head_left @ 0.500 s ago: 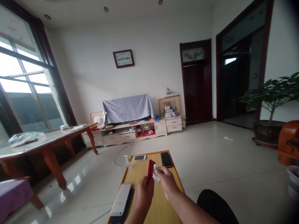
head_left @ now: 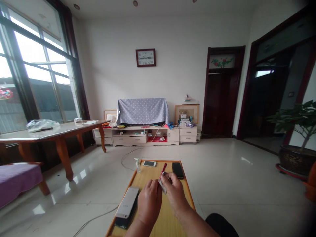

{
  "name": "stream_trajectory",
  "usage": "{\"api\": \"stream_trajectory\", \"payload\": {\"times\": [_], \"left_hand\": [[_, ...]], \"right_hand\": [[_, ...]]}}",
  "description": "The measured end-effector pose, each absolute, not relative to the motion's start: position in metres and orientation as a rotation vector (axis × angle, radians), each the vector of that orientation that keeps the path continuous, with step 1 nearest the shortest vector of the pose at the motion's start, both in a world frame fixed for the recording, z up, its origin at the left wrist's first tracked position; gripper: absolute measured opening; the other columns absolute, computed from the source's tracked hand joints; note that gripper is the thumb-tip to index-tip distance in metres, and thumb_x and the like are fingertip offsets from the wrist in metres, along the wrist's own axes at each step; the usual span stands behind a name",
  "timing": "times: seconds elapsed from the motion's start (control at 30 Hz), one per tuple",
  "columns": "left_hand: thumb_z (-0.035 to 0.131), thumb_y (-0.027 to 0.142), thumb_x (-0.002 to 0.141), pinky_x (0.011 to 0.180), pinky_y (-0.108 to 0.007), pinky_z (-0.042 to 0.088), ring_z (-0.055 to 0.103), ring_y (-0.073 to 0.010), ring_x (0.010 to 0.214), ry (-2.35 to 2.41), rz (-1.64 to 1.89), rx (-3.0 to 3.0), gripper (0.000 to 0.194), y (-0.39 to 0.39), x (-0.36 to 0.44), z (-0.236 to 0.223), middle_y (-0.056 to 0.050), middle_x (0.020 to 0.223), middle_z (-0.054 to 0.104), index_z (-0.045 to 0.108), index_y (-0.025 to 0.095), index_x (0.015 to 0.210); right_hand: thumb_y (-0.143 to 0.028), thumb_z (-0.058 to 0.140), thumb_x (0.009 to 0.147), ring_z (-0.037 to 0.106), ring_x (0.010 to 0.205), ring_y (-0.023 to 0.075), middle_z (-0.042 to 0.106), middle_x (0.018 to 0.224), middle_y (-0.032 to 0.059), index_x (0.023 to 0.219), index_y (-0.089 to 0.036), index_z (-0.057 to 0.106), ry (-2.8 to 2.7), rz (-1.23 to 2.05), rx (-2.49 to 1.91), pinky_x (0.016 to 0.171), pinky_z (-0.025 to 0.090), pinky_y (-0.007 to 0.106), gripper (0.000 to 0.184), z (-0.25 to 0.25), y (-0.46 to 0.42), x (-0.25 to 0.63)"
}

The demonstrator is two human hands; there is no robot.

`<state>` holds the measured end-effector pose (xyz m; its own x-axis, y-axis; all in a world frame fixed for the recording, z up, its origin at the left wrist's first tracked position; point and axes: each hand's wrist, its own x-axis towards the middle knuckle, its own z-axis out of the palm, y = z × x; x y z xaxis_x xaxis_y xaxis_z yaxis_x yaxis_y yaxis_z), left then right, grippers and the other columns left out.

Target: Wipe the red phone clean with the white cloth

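Left hand (head_left: 149,202) closed around red phone (head_left: 162,168), edge up; right hand (head_left: 175,192) pinching white cloth (head_left: 162,186) against it. Black phone (head_left: 177,170) just past right hand, untouched.

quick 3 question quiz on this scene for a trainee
1. Which hand holds the slim red device, left or right?
2. True or false: the right hand pinches a white cloth against that device.
3. Fill the gap: on the wooden board, between the pump bottle and the black phone, lies a ____ phone.

Key:
1. The left hand
2. True
3. White: the white phone
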<state>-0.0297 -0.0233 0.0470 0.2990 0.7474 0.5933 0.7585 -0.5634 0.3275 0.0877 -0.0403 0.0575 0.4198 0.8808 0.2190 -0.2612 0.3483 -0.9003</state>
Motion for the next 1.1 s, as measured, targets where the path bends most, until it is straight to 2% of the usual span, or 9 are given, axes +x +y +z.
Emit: {"api": "stream_trajectory", "payload": {"times": [0.13, 0.33, 0.53, 0.77, 0.97, 1.1], "left_hand": [[0.043, 0.025, 0.099, 0.058, -0.027, 0.03, 0.058, -0.014, 0.069, -1.448, -1.078, -2.455, 0.019, -0.025, -0.035, 0.054, -0.001, 0.083, 0.062, 0.06, 0.024, 0.09], [0.047, 0.019, 0.096, 0.061, -0.027, 0.032, 0.058, -0.0156, 0.073, -1.401, -1.052, -2.461, 0.015, -0.03, -0.045, 0.061, -0.001, 0.085, 0.062, 0.06, 0.023, 0.09], [0.044, 0.024, 0.099, 0.065, -0.027, 0.037, 0.06, -0.0164, 0.076, -1.321, -1.066, -2.43, 0.018, -0.035, -0.045, 0.059, -0.001, 0.084, 0.063, 0.061, 0.024, 0.1], [0.047, 0.019, 0.096, 0.066, -0.027, 0.04, 0.06, -0.0165, 0.077, -1.27, -1.099, -2.457, 0.015, -0.038, -0.052, 0.059, -0.002, 0.087, 0.063, 0.061, 0.023, 0.097], [0.044, 0.023, 0.1, 0.07, -0.028, 0.042, 0.06, -0.0163, 0.078, -1.237, -1.104, -2.483, 0.018, -0.044, -0.054, 0.055, -0.002, 0.085, 0.063, 0.061, 0.024, 0.104], [0.046, 0.021, 0.098, 0.069, -0.029, 0.042, 0.059, -0.0169, 0.078, -1.256, -1.086, -2.485, 0.015, -0.047, -0.053, 0.054, -0.003, 0.086, 0.063, 0.061, 0.024, 0.099]], "right_hand": [[-0.057, 0.079, 0.076, 0.055, 0.069, 0.0155, 0.067, 0.082, 0.0034, 0.093, -0.018, 0.066, -0.799, 0.858, -0.906, 0.064, 0.044, 0.029, 0.045, 0.071, -0.035, 0.086], [-0.055, 0.079, 0.078, 0.052, 0.064, 0.0136, 0.061, 0.072, -0.0017, 0.083, -0.02, 0.062, -0.887, 0.878, -0.917, 0.061, 0.043, 0.027, 0.039, 0.058, -0.05, 0.067], [-0.054, 0.083, 0.072, 0.053, 0.069, 0.0143, 0.063, 0.077, -0.0004, 0.084, -0.02, 0.061, -0.72, 0.881, -0.893, 0.062, 0.042, 0.026, 0.042, 0.087, -0.047, 0.087], [-0.053, 0.079, 0.078, 0.047, 0.06, 0.0115, 0.057, 0.068, -0.0033, 0.08, -0.02, 0.059, -0.824, 0.947, -0.88, 0.056, 0.038, 0.025, 0.039, 0.063, -0.067, 0.063], [-0.054, 0.082, 0.074, 0.049, 0.062, 0.012, 0.062, 0.074, -0.0017, 0.082, -0.021, 0.061, -0.711, 0.893, -0.858, 0.057, 0.038, 0.026, 0.04, 0.089, -0.064, 0.084], [-0.053, 0.08, 0.078, 0.048, 0.061, 0.0119, 0.06, 0.071, -0.0028, 0.082, -0.021, 0.06, -0.75, 0.935, -0.864, 0.057, 0.039, 0.026, 0.038, 0.076, -0.073, 0.074]]}}
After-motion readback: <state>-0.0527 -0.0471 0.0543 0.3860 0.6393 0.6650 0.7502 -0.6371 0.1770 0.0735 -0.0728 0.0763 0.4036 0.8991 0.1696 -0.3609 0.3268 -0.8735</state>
